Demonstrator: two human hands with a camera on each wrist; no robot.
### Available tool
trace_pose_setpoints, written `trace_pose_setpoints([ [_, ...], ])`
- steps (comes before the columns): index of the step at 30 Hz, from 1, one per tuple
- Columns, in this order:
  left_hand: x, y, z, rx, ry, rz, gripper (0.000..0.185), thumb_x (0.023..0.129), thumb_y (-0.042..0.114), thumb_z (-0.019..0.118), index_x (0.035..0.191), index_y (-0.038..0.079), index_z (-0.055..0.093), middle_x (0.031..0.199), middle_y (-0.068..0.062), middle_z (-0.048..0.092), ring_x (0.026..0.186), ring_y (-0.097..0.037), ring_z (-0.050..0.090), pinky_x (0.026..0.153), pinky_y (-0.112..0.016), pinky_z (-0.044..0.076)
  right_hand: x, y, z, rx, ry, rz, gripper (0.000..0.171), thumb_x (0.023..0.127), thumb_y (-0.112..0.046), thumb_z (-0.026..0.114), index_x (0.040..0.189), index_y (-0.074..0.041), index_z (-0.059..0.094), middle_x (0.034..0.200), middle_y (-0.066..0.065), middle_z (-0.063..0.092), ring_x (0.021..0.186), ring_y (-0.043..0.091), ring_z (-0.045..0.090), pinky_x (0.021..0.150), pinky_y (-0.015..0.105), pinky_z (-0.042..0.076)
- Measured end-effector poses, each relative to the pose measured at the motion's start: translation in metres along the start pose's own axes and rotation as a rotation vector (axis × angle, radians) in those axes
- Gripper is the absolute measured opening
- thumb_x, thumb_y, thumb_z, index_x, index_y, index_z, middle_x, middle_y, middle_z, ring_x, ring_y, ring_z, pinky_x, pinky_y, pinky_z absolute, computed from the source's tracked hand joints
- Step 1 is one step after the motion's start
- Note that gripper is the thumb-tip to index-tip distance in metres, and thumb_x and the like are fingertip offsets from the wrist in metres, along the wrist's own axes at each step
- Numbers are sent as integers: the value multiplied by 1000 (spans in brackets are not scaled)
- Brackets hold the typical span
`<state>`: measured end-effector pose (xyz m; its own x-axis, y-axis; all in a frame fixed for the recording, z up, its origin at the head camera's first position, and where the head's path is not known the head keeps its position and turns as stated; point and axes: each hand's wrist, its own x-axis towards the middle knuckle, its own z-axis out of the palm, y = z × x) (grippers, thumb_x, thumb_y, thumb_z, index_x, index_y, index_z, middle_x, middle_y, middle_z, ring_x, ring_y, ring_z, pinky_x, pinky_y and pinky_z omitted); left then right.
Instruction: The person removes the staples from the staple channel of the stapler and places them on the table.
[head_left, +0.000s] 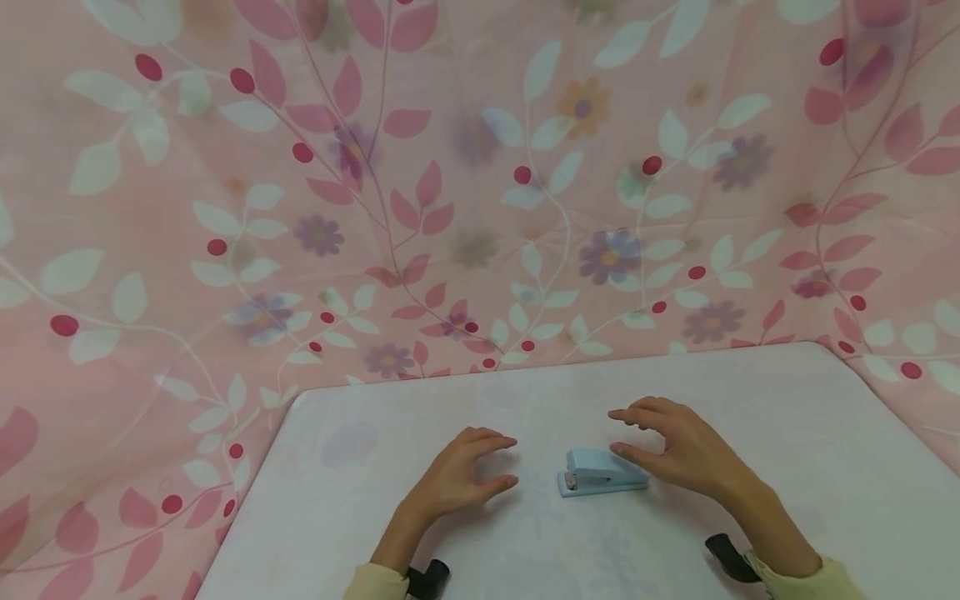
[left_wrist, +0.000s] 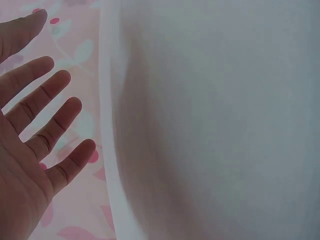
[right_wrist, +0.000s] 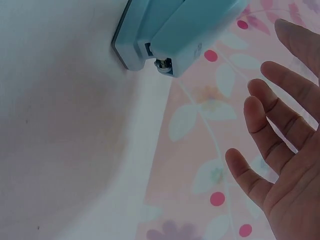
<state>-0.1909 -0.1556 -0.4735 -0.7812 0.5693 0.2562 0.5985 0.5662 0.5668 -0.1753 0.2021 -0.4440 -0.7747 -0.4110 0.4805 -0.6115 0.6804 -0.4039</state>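
Observation:
A light blue stapler (head_left: 606,473) stands on the white table between my two hands, its metal nose toward the left. My right hand (head_left: 678,442) hovers at its right end, fingers spread, the thumb overlapping the stapler's top in the head view. Part of the stapler (right_wrist: 175,35) also shows in the right wrist view, apart from the fingers of my right hand (right_wrist: 280,135). To the left of the stapler, my left hand (head_left: 465,473) is held over the table with nothing in it. Its fingers (left_wrist: 55,125) are spread in the left wrist view.
The white table (head_left: 420,408) has rounded far corners. Behind it hangs a pink curtain (head_left: 480,208) printed with leaves and flowers, which also runs down the sides. A black wrist mount (head_left: 429,578) sits at the left wrist, another black mount (head_left: 729,557) at the right.

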Motion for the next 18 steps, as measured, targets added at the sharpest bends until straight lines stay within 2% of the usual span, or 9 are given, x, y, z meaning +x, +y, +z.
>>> trace_pose_setpoints([
  [8, 6, 5, 6, -41, -33, 54, 42, 90, 35, 72, 127, 16, 67, 120, 2, 64, 113, -9, 53, 95, -36, 48, 2, -3, 5, 30, 21, -54, 38, 81, -30, 82, 117, -26, 72, 104, -19, 62, 86, 3, 58, 71, 32, 53],
  [18, 13, 10, 11, -46, -14, 101, 42, 89, 36, 73, 125, 15, 68, 119, 1, 65, 114, -10, 54, 95, -36, 47, 4, -8, 10, 45, -22, -21, 35, 84, -35, 79, 117, -27, 72, 102, -21, 61, 87, 6, 60, 74, 33, 54],
])
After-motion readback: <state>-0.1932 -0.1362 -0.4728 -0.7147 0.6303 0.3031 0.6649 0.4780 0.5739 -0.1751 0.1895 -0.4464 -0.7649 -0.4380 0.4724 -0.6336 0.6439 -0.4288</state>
